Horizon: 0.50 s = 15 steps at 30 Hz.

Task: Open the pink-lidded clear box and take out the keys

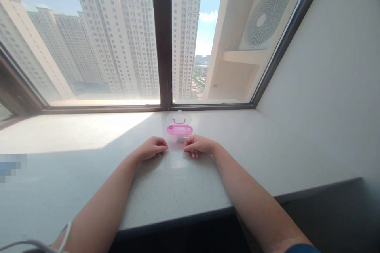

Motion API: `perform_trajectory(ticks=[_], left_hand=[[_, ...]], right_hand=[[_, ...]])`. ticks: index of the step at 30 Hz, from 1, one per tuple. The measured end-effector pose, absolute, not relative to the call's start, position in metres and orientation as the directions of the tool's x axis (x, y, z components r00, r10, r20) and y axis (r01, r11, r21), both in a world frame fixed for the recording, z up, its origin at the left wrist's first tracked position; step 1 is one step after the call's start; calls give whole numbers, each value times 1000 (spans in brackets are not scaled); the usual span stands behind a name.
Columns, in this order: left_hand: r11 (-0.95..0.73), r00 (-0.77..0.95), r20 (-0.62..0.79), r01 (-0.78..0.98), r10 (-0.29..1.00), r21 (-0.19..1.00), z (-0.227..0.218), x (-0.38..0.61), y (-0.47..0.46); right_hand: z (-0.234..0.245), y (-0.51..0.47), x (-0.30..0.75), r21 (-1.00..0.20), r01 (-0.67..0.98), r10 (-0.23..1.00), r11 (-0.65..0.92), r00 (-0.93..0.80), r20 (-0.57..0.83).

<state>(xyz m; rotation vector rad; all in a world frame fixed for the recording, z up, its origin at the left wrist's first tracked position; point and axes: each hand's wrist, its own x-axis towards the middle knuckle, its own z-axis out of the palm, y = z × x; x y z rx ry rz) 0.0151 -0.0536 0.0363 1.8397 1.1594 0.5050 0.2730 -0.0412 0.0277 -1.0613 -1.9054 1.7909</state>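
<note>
Both my forearms rest on a pale stone windowsill (89,158). My left hand (152,147) lies with its fingers curled in, fingertips pinched together. My right hand (198,145) mirrors it a little to the right, fingers also curled. Between the two hands there seems to be a thin clear sheet or bag (175,151), hard to make out. Just beyond my fingers stands a small clear plastic case (179,123) with a pink base and a pink smile-shaped mark on its raised lid.
A large window with a dark centre post (162,39) rises behind the sill, with tall apartment blocks outside. A white wall (326,79) closes the right side. The sill's front edge (178,221) runs under my forearms. A white cable (35,241) lies at the lower left.
</note>
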Motion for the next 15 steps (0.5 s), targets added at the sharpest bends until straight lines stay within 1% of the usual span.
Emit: perform_trajectory(ticks=[15], left_hand=[[-181,480,-100,504,871,844,36,15,-53]], right_hand=[[29,-42,273,-951,303,694,-61,-672,-258]])
